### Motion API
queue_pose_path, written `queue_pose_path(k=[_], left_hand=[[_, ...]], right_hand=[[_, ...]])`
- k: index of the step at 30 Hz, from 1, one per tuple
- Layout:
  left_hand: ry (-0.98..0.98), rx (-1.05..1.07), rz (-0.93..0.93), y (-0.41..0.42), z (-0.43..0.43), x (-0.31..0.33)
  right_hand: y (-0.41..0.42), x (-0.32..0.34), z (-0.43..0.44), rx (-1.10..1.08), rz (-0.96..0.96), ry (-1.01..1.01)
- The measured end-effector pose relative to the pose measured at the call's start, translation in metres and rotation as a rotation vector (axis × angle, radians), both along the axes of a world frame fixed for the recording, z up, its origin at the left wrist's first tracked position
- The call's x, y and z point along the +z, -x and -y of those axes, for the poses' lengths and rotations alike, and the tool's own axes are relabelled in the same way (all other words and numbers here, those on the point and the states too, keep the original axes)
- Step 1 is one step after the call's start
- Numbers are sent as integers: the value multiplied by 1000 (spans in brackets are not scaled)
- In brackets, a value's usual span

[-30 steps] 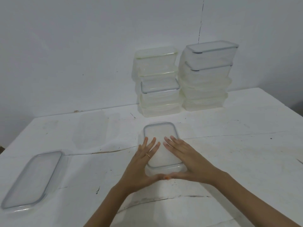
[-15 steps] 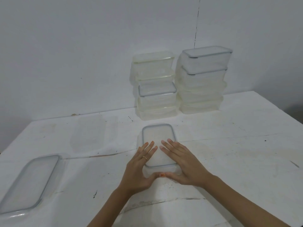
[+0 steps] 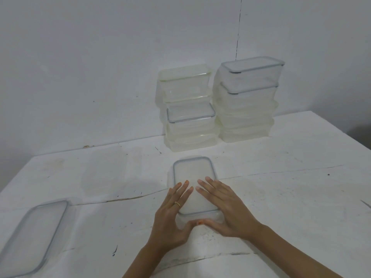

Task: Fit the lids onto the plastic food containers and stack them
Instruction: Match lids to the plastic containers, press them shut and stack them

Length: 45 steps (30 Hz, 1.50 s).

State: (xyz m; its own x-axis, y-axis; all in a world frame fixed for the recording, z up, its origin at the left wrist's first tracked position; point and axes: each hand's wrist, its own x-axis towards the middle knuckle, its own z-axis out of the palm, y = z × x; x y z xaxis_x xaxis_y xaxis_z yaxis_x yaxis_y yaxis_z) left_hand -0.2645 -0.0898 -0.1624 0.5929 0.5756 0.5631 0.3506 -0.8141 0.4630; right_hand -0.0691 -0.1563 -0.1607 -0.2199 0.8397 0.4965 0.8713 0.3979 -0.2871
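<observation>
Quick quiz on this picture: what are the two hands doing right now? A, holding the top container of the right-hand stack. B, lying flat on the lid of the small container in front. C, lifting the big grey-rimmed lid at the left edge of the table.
B: the left hand and the right hand both lie with straight fingers on the small lid nearest the person, thumbs at its near end.

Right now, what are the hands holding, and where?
Nothing gripped: left hand and right hand press flat on the near end of the container lid.
</observation>
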Motion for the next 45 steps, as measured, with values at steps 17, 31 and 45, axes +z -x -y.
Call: queue_pose_path(k=[17, 31, 45], left_hand=[[81, -127, -142, -9, 18, 25], [45, 166, -117, 5, -1, 4], [-106, 127, -17, -2, -15, -7]], right_hand=[[-79, 56, -15, -79, 355, 190], [-35, 31, 3, -38, 105, 270], [-27, 3, -4, -76, -5, -55]])
